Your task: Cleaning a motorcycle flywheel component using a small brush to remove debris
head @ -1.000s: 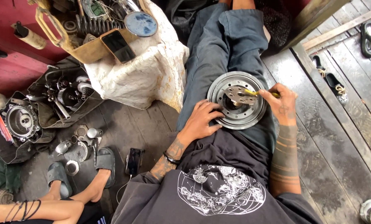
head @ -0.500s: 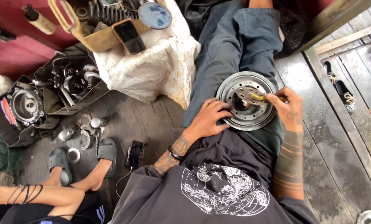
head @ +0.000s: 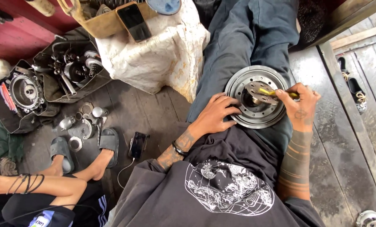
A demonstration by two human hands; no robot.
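**Working the hub of a round metal plate on the lap**

Wooden plank floor [head: 347,168], dark and worn; person seated on it, legs stretched out, in blue-grey trousers [head: 247,46].

White sack-covered block [head: 163,54] beside the leg, bearing a tan tray [head: 99,23] with a black phone [head: 133,21] lying on it.

Open engine case [head: 26,90] and a black tray of gears and shafts [head: 72,73] at far left, well apart from the work. Loose small parts [head: 85,120] on the floor near another person's sandalled feet [head: 83,145]. A second phone [head: 138,145] lies there on a cable.

Round drilled metal plate [head: 257,101], likely a clutch or drum part, rests flat on the thigh.

Left hand [head: 215,115]: fingers spread, palm pressing the plate's near rim, steadying rather than grasping.

Right hand [head: 299,105]: fingers closed around a yellow-handled tool [head: 272,92], tip at the centre hub. Tool kind unclear.

Judgement: the thigh is a soft seat, so the plate could rock. Keep the left palm bearing down firmly, fingers clear of the hub, and keep the tool strokes short and controlled so the tip does not slip toward the steadying fingers.
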